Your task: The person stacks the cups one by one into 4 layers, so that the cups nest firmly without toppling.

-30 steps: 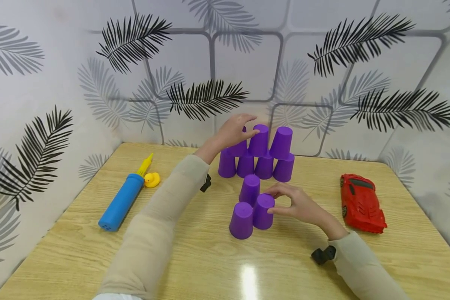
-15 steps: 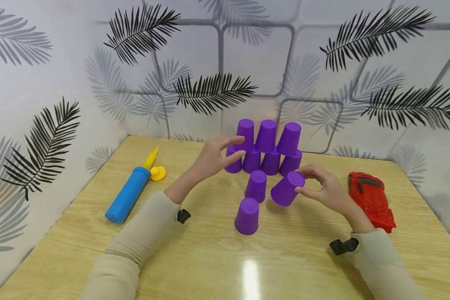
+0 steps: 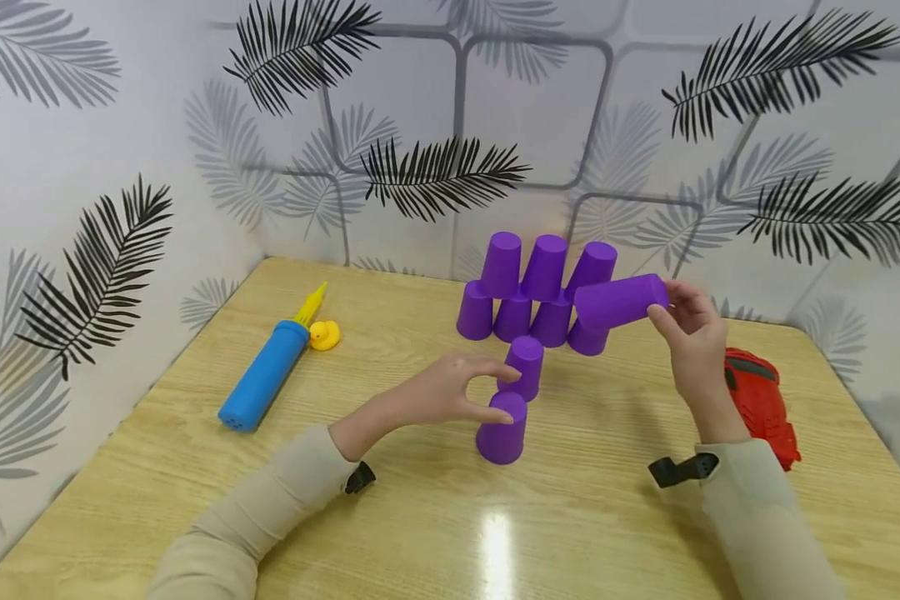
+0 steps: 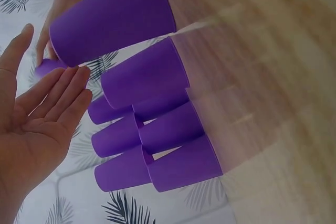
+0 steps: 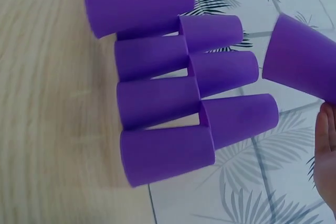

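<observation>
My right hand [image 3: 696, 346] holds a purple cup [image 3: 618, 302] by its narrow closed end, tipped nearly on its side in the air. In the right wrist view this tilted cup [image 5: 302, 59] hangs beside the stack. My left hand [image 3: 442, 392], thumb and fingers spread, hovers at the front upside-down cup [image 3: 501, 442]. The left wrist view shows those fingertips [image 4: 81, 74] apart from the nearest cup [image 4: 115, 22]. Another cup [image 3: 527, 358] stands just behind. Farther back, three upside-down cups, one the middle cup [image 3: 546, 267], rest on a bottom row [image 3: 475, 312] of several more.
At the left of the wooden table [image 3: 412, 517] lie a blue hand pump [image 3: 265, 375] with a yellow nozzle and a yellow toy duck [image 3: 326, 335]. A red toy car [image 3: 761, 408] sits at the right, partly behind my right arm. The patterned wall [image 3: 405, 92] borders the table's back.
My right hand has lifted a cup from the front group, carried it up and back beside the stack, and tipped it. My left hand has come down from the stack to the front cup.
</observation>
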A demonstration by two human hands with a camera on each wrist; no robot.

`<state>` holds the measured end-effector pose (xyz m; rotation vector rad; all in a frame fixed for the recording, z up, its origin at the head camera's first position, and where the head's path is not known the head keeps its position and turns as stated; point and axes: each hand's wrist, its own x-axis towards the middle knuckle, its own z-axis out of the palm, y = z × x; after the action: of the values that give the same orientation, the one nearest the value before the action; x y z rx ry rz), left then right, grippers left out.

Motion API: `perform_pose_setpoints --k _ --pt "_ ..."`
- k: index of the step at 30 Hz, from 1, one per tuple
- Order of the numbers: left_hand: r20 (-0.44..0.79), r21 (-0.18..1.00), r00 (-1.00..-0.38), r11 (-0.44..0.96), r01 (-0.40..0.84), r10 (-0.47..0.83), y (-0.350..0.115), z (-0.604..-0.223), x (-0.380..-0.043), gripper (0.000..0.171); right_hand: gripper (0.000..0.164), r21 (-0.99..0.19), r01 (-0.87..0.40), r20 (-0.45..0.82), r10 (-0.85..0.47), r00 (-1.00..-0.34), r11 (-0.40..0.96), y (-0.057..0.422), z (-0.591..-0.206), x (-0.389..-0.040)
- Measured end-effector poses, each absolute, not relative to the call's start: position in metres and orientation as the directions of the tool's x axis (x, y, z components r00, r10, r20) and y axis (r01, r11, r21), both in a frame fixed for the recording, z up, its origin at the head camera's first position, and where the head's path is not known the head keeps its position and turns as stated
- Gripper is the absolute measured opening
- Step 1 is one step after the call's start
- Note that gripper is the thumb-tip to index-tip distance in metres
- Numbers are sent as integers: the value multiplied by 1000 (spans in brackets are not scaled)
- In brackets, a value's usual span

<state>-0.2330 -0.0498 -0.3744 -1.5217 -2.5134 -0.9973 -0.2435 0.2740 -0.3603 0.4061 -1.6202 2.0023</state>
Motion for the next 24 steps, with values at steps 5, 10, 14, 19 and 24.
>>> perform_pose_setpoints --k 5,10,14,19,24 --pt "326 475 -512 331 815 795 -48 -381 -230 44 24 -766 -606 514 362 -778 -214 266 -349 -258" --pt "303 480 -526 350 804 795 -48 -384 -230 41 23 -748 -629 521 400 -754 -213 260 -333 -273" --pt "287 476 -526 357 803 800 -49 -384 -229 40 23 -752 -635 545 376 -749 -175 256 -316 -285" --pt "286 485 -532 358 798 797 -49 -384 -231 40 25 -774 -633 598 316 -737 -14 255 -298 -304" --pt "275 501 -534 354 789 800 -49 -384 -232 40 25 -775 -617 627 283 -726 136 254 -289 -319"
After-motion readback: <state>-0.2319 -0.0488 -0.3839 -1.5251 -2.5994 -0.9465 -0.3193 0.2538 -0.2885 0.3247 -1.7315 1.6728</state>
